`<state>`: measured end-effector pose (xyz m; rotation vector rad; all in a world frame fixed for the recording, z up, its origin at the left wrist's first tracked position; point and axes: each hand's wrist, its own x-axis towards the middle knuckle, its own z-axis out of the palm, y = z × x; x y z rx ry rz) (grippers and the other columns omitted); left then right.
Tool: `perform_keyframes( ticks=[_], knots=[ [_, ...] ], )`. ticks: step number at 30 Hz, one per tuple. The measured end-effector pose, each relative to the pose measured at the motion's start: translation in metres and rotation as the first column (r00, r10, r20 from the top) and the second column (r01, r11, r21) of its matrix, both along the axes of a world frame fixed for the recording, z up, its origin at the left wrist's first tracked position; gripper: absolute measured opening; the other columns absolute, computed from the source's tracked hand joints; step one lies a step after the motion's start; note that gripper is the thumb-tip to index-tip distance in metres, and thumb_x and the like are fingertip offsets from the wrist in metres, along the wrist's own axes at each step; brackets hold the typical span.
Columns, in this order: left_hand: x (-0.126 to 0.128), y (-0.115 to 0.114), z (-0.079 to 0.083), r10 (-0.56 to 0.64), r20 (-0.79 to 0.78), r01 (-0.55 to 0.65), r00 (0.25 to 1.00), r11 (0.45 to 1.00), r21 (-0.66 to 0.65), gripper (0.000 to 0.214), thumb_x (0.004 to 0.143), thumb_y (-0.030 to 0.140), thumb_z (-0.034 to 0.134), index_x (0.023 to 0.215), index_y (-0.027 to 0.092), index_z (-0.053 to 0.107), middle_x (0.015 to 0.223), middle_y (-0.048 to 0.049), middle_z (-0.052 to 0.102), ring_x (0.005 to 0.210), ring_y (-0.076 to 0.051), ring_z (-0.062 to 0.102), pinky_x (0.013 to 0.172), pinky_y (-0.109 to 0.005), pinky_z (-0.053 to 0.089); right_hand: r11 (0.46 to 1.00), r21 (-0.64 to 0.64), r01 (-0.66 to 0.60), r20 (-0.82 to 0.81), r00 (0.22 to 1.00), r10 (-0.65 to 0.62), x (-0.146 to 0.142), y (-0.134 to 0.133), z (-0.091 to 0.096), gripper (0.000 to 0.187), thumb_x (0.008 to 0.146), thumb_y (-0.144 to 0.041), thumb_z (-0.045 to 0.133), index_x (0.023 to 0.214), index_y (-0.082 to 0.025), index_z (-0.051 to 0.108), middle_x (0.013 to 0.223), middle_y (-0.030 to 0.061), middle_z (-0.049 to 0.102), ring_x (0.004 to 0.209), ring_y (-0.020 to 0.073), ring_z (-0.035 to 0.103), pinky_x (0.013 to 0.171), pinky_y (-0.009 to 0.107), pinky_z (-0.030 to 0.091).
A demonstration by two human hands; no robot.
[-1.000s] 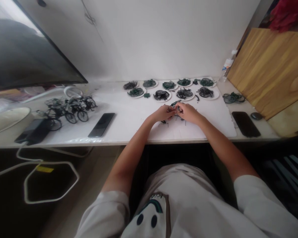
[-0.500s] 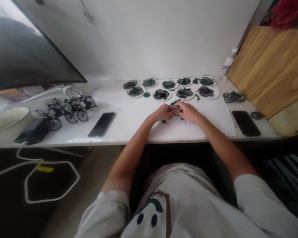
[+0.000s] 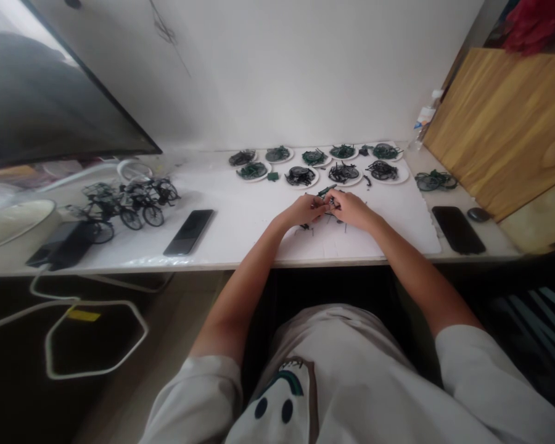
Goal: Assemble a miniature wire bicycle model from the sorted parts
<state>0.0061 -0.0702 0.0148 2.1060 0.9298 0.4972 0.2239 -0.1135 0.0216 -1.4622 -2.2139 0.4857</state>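
Note:
My left hand (image 3: 304,210) and my right hand (image 3: 350,208) meet over a white mat (image 3: 240,209) on the desk, both with fingers pinched around a small dark green and black model part (image 3: 327,192). A few tiny black pieces (image 3: 304,229) lie on the mat just below my hands. Behind them stand several white plates (image 3: 300,177) heaped with dark green and black model parts.
Several finished miniature bicycles (image 3: 129,200) stand at the left beside a black phone (image 3: 189,232) and a black power adapter (image 3: 61,245). Another phone (image 3: 457,229) and a mouse (image 3: 478,214) lie at the right below a wooden board (image 3: 504,123). A monitor (image 3: 41,105) looms at the far left.
The view shifted very slightly. My hands stay together on the small part in the same spot.

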Motion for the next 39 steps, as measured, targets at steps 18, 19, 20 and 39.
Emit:
perform_keyframes(
  ticks=[18, 19, 20, 39],
  knots=[
    [-0.0036, 0.008, -0.0068, -0.052, 0.049, 0.053, 0.997, 0.998, -0.036, 0.034, 0.098, 0.049, 0.064, 0.087, 0.018, 0.072, 0.066, -0.0027, 0.068, 0.057, -0.015, 0.059, 0.062, -0.029, 0.048, 0.999, 0.029, 0.03, -0.077, 0.997, -0.028, -0.0019, 0.0038, -0.0029, 0.019, 0.098, -0.023, 0.061, 0.115, -0.021, 0.07, 0.079, 0.0001, 0.059, 0.071, 0.0178, 0.049, 0.07, 0.029, 0.03],
    [-0.0038, 0.0085, -0.0074, -0.047, 0.05, 0.049, 0.998, 0.998, -0.041, 0.033, 0.098, 0.049, 0.065, 0.088, 0.018, 0.072, 0.066, -0.0026, 0.068, 0.058, -0.015, 0.06, 0.062, -0.028, 0.048, 0.999, 0.034, 0.033, -0.081, 0.996, -0.03, -0.002, 0.0041, -0.003, 0.019, 0.098, -0.023, 0.062, 0.114, -0.021, 0.071, 0.079, 0.0003, 0.06, 0.071, 0.0179, 0.049, 0.07, 0.029, 0.03],
    [-0.0039, 0.0088, -0.0077, -0.043, 0.053, 0.046, 0.998, 0.998, -0.047, 0.032, 0.098, 0.049, 0.066, 0.089, 0.018, 0.072, 0.067, -0.0026, 0.068, 0.058, -0.015, 0.06, 0.062, -0.028, 0.048, 0.999, 0.039, 0.037, -0.086, 0.996, -0.034, -0.0021, 0.0041, -0.003, 0.019, 0.097, -0.024, 0.062, 0.114, -0.02, 0.072, 0.079, 0.0005, 0.061, 0.071, 0.0181, 0.05, 0.07, 0.029, 0.031],
    [-0.0028, 0.0065, -0.0009, -0.038, 0.172, 0.048, 0.984, 0.997, -0.054, 0.034, 0.099, 0.049, 0.069, 0.09, 0.016, 0.071, 0.068, -0.0021, 0.066, 0.06, -0.013, 0.062, 0.058, -0.024, 0.044, 0.998, 0.053, 0.025, -0.159, 0.987, -0.017, -0.0008, 0.0066, -0.0065, 0.016, 0.106, -0.031, 0.054, 0.117, -0.023, 0.063, 0.101, 0.0076, 0.076, 0.084, 0.0229, 0.067, 0.072, 0.03, 0.04]
  ],
)
